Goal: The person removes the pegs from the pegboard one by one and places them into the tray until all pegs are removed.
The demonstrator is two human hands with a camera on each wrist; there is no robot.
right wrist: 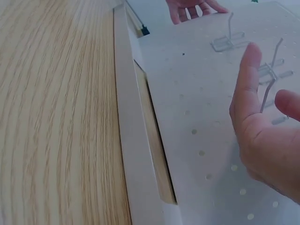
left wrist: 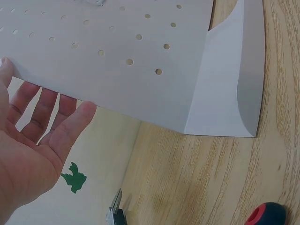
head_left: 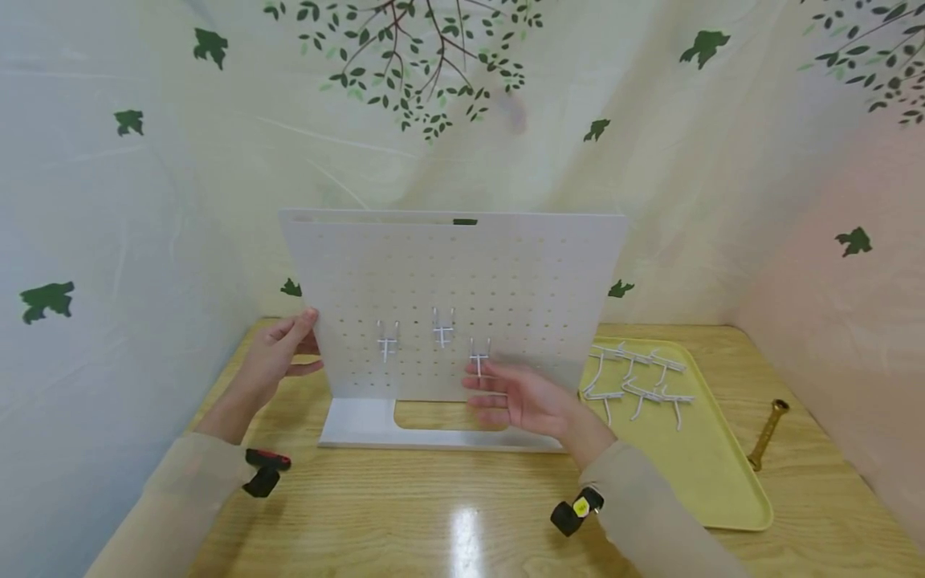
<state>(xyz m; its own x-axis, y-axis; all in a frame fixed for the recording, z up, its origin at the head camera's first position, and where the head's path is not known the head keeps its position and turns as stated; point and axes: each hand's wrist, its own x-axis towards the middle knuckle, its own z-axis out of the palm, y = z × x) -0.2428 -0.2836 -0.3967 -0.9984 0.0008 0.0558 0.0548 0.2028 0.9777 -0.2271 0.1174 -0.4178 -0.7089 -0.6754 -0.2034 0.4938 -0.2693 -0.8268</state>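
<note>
A white pegboard [head_left: 433, 273] stands upright on a flat base with a cut-out. My left hand [head_left: 278, 357] holds its left edge, thumb at the front and fingers behind, as the left wrist view [left wrist: 42, 131] shows. Three metal wire hooks are on the board: a left hook [head_left: 387, 343], a middle hook [head_left: 443, 329] and a right hook [head_left: 479, 356]. My right hand [head_left: 523, 397] is at the right hook, its fingers fairly straight and the thumb apart from them in the right wrist view [right wrist: 267, 126]. Whether it touches that hook I cannot tell.
A yellow tray [head_left: 694, 474] with several white wire hooks [head_left: 636, 389] lies right of the board. Beyond it lies a gold-coloured wrench [head_left: 768, 433]. In the left wrist view, a red-and-black handle [left wrist: 267, 215] and a metal-tipped tool [left wrist: 116, 211] show on the table.
</note>
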